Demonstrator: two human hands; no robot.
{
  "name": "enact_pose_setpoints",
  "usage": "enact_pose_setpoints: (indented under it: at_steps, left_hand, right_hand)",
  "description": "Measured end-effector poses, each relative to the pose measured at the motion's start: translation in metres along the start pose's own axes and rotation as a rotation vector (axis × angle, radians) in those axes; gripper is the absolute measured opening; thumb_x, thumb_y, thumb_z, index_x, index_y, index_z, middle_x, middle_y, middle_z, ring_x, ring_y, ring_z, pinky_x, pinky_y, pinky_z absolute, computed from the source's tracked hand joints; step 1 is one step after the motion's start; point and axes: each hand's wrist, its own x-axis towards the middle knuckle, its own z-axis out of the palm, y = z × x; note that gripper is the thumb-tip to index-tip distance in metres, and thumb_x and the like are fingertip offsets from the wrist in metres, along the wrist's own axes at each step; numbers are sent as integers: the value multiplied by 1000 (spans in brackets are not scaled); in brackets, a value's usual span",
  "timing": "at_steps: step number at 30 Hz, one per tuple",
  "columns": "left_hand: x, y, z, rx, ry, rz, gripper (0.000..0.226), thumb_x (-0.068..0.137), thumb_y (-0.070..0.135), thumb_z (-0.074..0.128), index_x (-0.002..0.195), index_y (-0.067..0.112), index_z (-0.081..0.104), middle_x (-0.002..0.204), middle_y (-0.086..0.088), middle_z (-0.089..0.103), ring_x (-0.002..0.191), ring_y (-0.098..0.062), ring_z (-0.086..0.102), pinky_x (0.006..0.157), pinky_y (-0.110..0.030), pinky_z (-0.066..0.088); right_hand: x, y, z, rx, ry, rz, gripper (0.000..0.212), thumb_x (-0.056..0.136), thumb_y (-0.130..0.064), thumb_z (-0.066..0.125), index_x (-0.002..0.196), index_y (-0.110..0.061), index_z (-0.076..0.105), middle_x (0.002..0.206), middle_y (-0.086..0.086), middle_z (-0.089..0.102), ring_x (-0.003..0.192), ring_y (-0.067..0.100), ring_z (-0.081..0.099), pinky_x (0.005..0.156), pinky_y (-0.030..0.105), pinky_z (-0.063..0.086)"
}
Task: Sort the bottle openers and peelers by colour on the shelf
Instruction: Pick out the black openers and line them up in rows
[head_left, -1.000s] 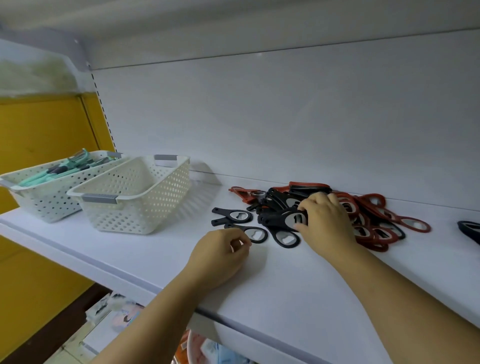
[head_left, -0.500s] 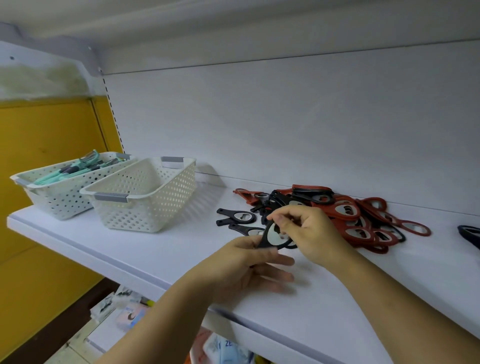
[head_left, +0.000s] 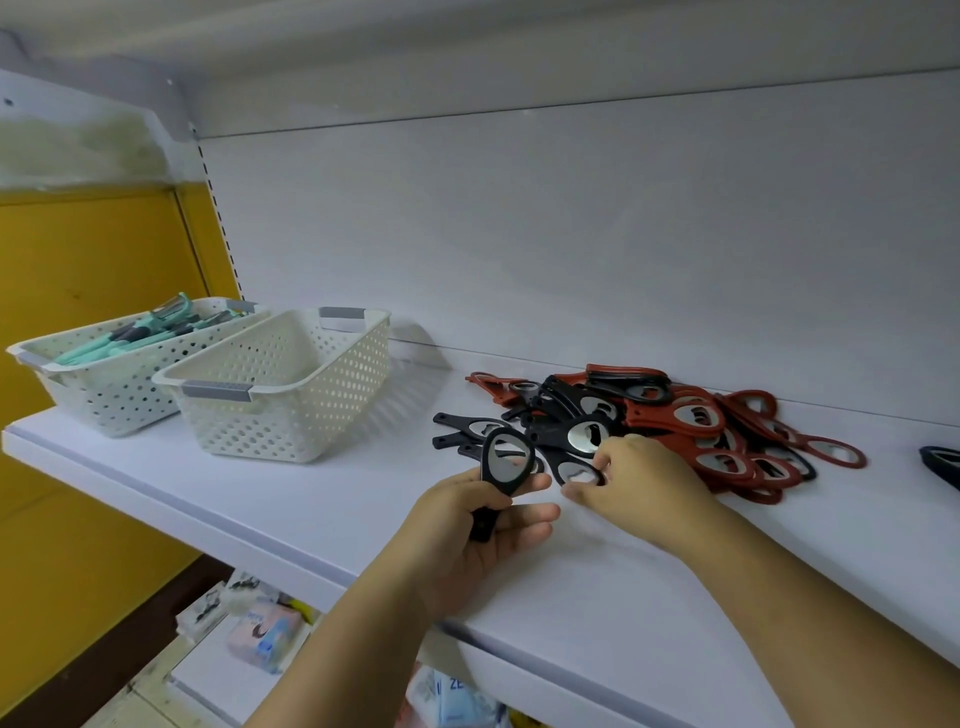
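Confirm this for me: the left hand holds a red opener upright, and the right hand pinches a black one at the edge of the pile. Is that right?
Not quite. The head view shows the opener in the left hand is black, not red. The rest stands: it is held upright, and the right hand pinches a second opener, black, at the edge of the pile.

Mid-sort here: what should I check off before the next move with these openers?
1. Left hand grips black opener by its handle: ok.
2. Right hand fingertips on second black opener; firm pinch: cannot tell.
3. Second black opener free of the pile: cannot tell.
4. Near basket shows room inside: ok.
5. Far basket holds peelers, no openers seen: ok.
6. Pile sorted by colour: not ok, red and black mixed.
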Motion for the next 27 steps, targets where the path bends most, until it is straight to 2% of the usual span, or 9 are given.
enact_pose_setpoints:
  at_steps: [2,6,12,15,18,20,23,25,27]
  left_hand:
    - [0,0,-1,-7,-9,-3,35,91,-12,31,113,-5,57,103,-19,71,72,-29,70,60,-31,58]
    - [0,0,-2,-13,-12,-7,39,91,-14,30,117,1,55,101,-20,71,75,-31,71,60,-32,58]
    - [2,0,-3,-34,-21,-44,38,91,-16,30,116,-3,56,108,-24,67,85,-33,71,65,-35,60]
    - [3,0,-2,-54,-12,-53,37,92,-15,30,113,-5,58,114,-22,67,92,-35,70,68,-37,61]
    - [2,0,-3,-60,-16,-59,37,92,-14,28,114,-6,58,112,-23,68,94,-36,70,73,-40,60]
    - [2,0,-3,-49,-28,-59,36,93,-11,29,117,-5,56,110,-23,68,95,-36,69,77,-40,59]
    - [1,1,-2,-45,-31,-59,30,98,3,36,118,-5,56,110,-26,67,94,-35,69,76,-39,60]
    - [0,1,-1,-33,-43,-62,32,98,15,42,119,-4,57,110,-25,67,94,-33,70,75,-37,60]
    - [-1,2,-1,3,-79,-62,30,95,14,47,119,0,58,111,-22,68,94,-30,70,73,-34,60]
  right_hand:
    - [-3,-6,-4,-15,-24,29,45,79,-54,64,96,-12,60,94,1,59,85,20,58,71,34,48]
    - [-8,-10,-12,18,-40,54,41,77,-47,68,92,-10,59,81,1,61,73,18,56,57,30,40]
    - [3,0,-5,251,-42,95,34,76,-33,73,100,-19,53,81,-4,57,70,15,56,56,26,39]
    - [10,6,-5,347,90,71,15,89,-19,61,104,-16,61,73,-6,56,61,10,50,52,24,37]
    - [12,11,-12,428,339,42,22,96,-12,47,101,-16,67,72,-5,61,53,11,48,49,24,35]
    - [12,13,-21,591,428,58,25,96,-10,44,95,-16,68,69,-4,61,52,13,49,52,26,42]
    - [8,11,-28,806,297,-52,28,96,-8,48,90,-23,71,67,-4,59,47,2,47,52,22,42]
    - [2,3,-24,780,175,-141,30,95,-7,51,86,-29,70,66,-6,60,48,-2,51,51,10,37]
    - [-2,-7,-19,812,85,-176,27,93,-6,55,85,-27,69,67,-3,63,49,-3,52,49,8,37]
